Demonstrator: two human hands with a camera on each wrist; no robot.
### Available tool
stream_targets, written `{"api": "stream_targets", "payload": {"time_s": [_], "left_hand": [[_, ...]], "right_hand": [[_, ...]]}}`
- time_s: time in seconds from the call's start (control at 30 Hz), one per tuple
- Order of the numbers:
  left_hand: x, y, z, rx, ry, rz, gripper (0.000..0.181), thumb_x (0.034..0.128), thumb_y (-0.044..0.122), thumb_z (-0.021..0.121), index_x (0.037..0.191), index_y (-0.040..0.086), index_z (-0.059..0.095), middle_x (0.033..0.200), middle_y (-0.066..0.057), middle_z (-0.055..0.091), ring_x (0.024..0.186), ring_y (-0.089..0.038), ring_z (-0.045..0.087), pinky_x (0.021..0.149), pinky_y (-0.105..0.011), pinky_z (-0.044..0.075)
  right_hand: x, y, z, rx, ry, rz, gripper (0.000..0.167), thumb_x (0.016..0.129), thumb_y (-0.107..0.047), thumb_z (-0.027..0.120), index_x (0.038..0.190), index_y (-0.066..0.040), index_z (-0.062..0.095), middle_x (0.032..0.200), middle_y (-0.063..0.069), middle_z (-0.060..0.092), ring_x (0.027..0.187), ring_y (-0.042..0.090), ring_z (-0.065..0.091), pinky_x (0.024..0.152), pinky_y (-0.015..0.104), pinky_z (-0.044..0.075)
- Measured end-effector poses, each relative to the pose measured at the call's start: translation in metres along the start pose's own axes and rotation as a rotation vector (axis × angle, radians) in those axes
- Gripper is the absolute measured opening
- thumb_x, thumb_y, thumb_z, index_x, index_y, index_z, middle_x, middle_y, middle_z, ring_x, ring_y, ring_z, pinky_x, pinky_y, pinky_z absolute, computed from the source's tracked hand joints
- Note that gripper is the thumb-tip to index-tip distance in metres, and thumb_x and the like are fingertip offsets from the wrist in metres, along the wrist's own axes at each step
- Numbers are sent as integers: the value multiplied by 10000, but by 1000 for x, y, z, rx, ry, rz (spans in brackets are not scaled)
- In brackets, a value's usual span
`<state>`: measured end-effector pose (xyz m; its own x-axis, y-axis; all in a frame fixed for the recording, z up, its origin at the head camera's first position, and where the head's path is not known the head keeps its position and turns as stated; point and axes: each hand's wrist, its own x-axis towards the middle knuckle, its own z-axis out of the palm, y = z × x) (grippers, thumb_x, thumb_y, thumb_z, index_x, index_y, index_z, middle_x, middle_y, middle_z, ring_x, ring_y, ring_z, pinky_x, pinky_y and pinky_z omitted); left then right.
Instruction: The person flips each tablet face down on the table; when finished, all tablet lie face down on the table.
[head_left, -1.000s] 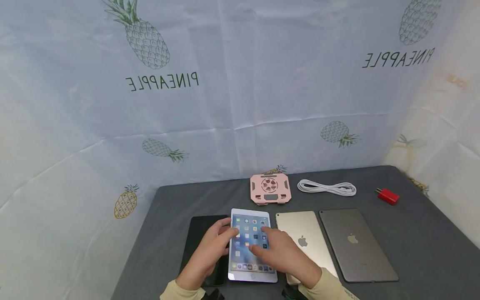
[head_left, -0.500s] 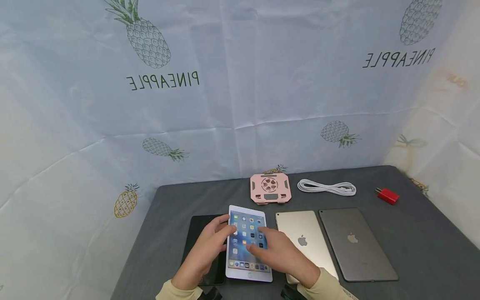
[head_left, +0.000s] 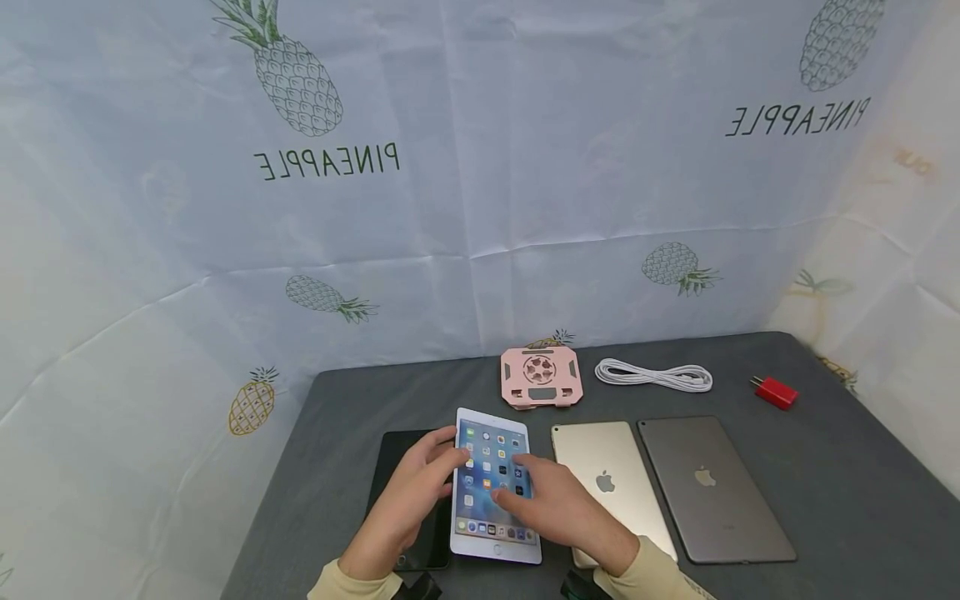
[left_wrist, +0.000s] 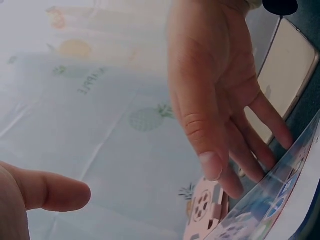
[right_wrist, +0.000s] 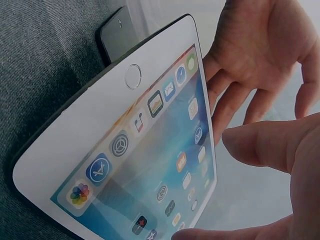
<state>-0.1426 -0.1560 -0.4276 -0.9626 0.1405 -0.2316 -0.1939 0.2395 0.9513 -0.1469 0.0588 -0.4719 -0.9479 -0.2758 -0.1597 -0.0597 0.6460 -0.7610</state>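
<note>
A white-framed tablet point(head_left: 491, 492), its screen lit with app icons, lies face up between the two hands. My left hand point(head_left: 405, 504) is at its left edge; in the right wrist view the left fingers point(right_wrist: 232, 97) reach that edge loosely extended, thumb apart. From the right comes my right hand point(head_left: 558, 500), fingers along the far side edge in the left wrist view. The right thumb point(right_wrist: 260, 145) stands above the screen without gripping. Under and beside the left hand lies a dark-screened tablet point(head_left: 390, 467); the white one adjoins its right side, overlap cannot be told.
Right of the hands, a gold tablet point(head_left: 600, 454) and a grey tablet point(head_left: 712, 500) lie back up. Behind are a pink stand-like piece point(head_left: 540, 377), a coiled white cable point(head_left: 652, 375) and a red plug adapter point(head_left: 775, 392). A pineapple-print cloth point(head_left: 480, 167) hangs behind the grey-covered table point(head_left: 847, 467).
The white tablet has slid left and slightly away, turning a little, with both hands shifting left alongside it. The other items have stayed put.
</note>
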Motion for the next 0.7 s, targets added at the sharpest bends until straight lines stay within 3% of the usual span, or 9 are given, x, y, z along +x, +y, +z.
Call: {"api": "stream_targets", "payload": {"time_s": [0.5,0.7], "left_hand": [[-3,4,-1,3,20,10,690,1053,324,637,1602,-32,419,1616,-312,475,1412,-438,568,1073,-635,552],[-5,7,-3,-1,24,34,666,1058,304,631,1603,-22,429,1603,-295,503,1417,-422,562,1089,-650,531]], "right_hand": [[0,2,1,40,-20,-28,726,970,-451,764,1466,53,603,1394,206,696,1212,332,698,991,613,591],[2,-4,6,41,-23,-19,760,977,-510,745,1476,44,599,1429,220,682,1298,396,675,1054,658,557]]}}
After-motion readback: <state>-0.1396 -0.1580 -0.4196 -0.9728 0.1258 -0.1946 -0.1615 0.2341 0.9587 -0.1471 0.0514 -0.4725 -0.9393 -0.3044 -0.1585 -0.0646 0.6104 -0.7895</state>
